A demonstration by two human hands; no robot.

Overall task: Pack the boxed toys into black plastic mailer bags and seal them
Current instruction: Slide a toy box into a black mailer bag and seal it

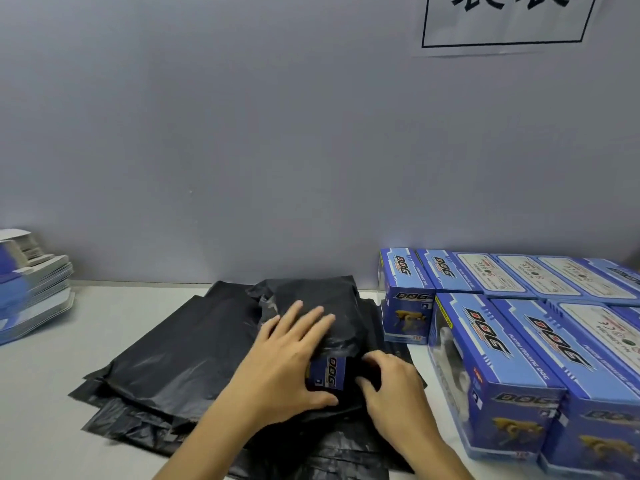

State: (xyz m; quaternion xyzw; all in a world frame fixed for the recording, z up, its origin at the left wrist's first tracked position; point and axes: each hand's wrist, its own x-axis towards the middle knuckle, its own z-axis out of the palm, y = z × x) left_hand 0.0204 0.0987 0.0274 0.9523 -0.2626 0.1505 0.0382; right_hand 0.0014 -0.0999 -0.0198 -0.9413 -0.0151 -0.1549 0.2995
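1. The left hand [287,355] lies flat, fingers straight and spread, pressing on top of a black mailer bag [311,306] that is pulled over a boxed toy [328,373]; its thumb lies along the near side of the box.
2. The right hand [389,386] has its fingers curled, pinching the black plastic at the bag's open mouth, just right of the exposed box end.
3. Only the near end of that boxed toy shows, blue with "DOG" printed on it; the rest is inside the bag.
4. The bagged box rests on a loose pile of flat black mailer bags [180,368] spread across the middle of the white table [41,393].
5. To the right stand rows of blue toy boxes [502,358], packed side by side and touching. Their tops read "DOG" in black and red lettering, with "FUNNY MOVING DOG" in smaller type; the ends show a yellow robot dog picture.
6. Some of the boxes show white label panels whose small print is too fine to read.
7. At the far left edge sits a stack of flattened blue cartons [31,292], blurred.
8. On the grey wall [242,133] hangs a white paper sign [505,26] with a black frame and large black characters, cut off at the top.
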